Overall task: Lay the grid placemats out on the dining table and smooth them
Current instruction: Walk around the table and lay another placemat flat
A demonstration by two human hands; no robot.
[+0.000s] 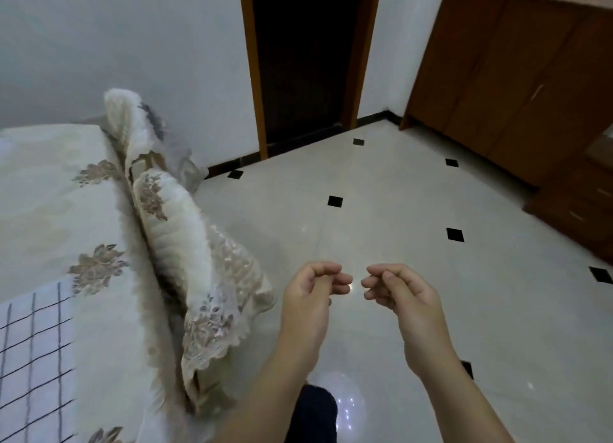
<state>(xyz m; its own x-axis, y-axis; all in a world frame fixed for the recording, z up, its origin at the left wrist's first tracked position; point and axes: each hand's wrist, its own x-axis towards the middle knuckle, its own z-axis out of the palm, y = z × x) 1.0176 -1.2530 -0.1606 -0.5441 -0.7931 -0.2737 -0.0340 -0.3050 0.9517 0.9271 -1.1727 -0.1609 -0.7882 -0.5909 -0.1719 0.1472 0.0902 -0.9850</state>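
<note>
Head view: my left hand [308, 300] and right hand [404, 296] hover right of the counter [49, 193], fingers curled, gripping nothing. The grid placemat [33, 359] lies on the counter's near end. I'd flatten my palms and sweep outward from its centre.

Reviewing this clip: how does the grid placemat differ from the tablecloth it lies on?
The grid placemat is white with dark crossing lines; the tablecloth is cream with beige leaf embroidery. The placemat shows only at the near left edge, cut off by the frame, while the tablecloth spreads across the visible tabletop. The placemat lies on top, the tablecloth beneath. Both lie flat.
</note>
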